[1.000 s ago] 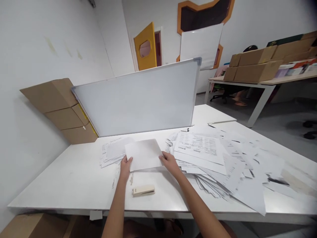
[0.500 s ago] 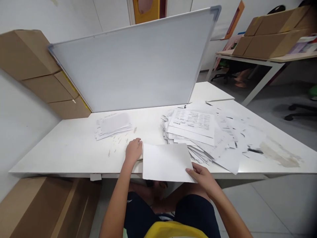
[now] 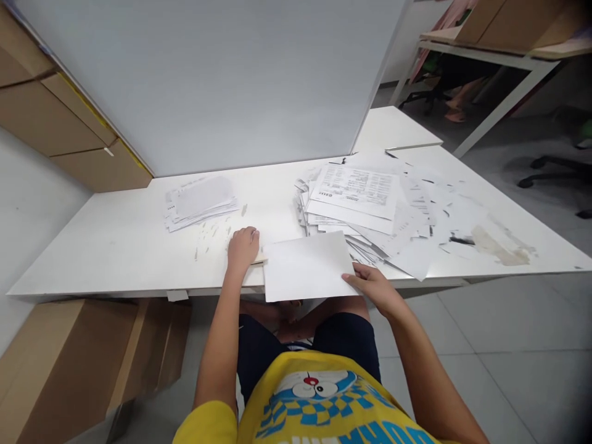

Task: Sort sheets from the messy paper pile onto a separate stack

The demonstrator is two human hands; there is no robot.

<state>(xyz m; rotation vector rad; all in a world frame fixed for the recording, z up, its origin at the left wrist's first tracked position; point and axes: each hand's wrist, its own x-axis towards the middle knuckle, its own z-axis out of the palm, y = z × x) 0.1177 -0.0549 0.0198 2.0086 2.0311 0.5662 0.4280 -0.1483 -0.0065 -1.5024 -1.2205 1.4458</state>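
Note:
My right hand point(image 3: 370, 285) pinches the lower right corner of a blank white sheaf of paper point(image 3: 308, 266) that hangs over the front edge of the white table point(image 3: 115, 253). My left hand point(image 3: 242, 245) lies closed over a beige stapler point(image 3: 259, 258), of which only the right end shows beside the paper's left edge. A large loose pile of printed sheets point(image 3: 370, 203) spreads just right of the held paper. A smaller neat stack of sheets point(image 3: 198, 200) lies at the back left.
A big whiteboard point(image 3: 208, 80) leans upright along the table's back. Cardboard boxes stand at the left wall point(image 3: 60, 117) and on the floor under the table point(image 3: 69, 364). A second table with boxes point(image 3: 504, 37) is at the far right, and a chair base point(image 3: 555, 169) sits on the floor.
Both hands held the sheaf mid-table; my right hand drew it to the front edge. My left hand let go and dropped onto the stapler. The view tilted downward.

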